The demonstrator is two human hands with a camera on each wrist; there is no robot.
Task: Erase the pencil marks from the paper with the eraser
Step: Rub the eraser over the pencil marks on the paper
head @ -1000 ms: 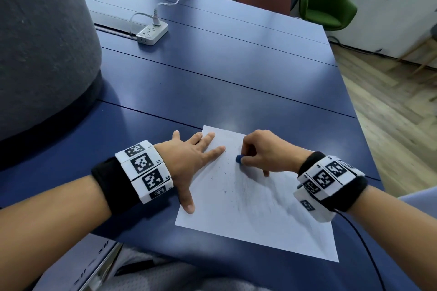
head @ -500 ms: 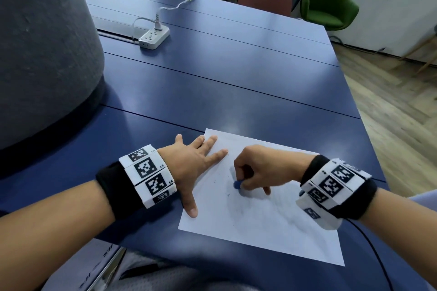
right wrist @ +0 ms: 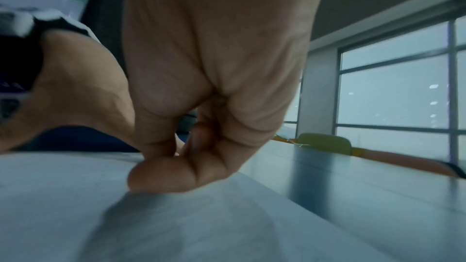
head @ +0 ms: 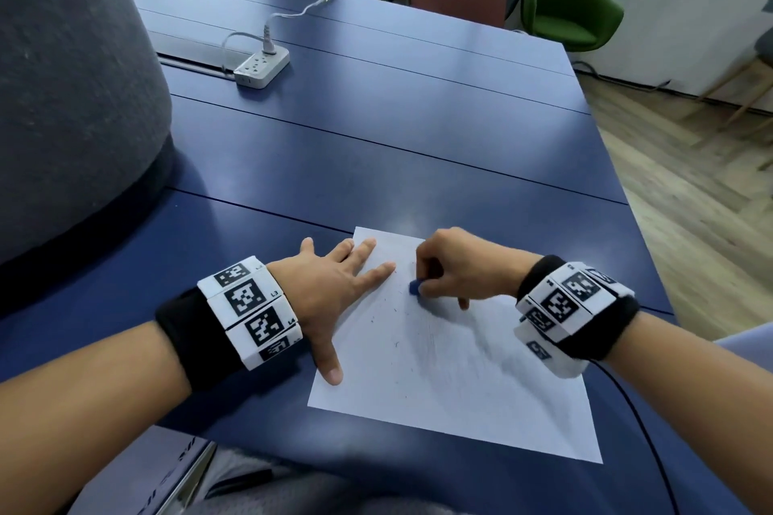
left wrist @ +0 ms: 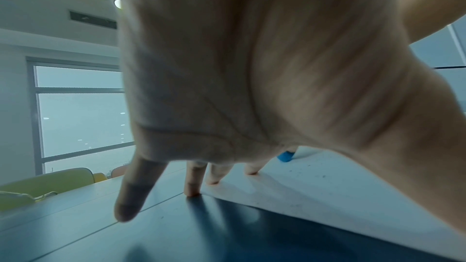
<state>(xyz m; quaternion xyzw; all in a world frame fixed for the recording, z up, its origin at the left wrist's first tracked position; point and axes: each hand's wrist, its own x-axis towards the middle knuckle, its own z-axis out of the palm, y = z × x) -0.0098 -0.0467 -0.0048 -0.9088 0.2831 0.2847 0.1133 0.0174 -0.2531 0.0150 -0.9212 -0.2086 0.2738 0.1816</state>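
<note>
Right hand (head: 454,270) pinches a small blue eraser (head: 414,287) in curled fingertips, tip pressed to the white paper (head: 481,385) just right of the left index finger. In the right wrist view the eraser itself is hidden behind the fingers; the left wrist view shows it on the sheet beyond the left fingertips. Left hand (head: 330,288) lies flat with fingers spread and straight, holding nothing: thumb, index and middle finger press the paper's left edge, the other fingers rest on the blue tabletop (head: 376,163).

Progress, as a judgement: midway or later. Area under and behind the right wrist looks mostly grey smudge, with faint pencil marks (head: 431,343) in the centre between the two hands, some of it maybe only the arm's shadow. Dark specks scattered near the left thumb are probably eraser crumbs. Left to do: the faint strokes in the middle, plus anything near the far edge by the eraser. Whether lines remain under the right hand cannot be told.
</note>
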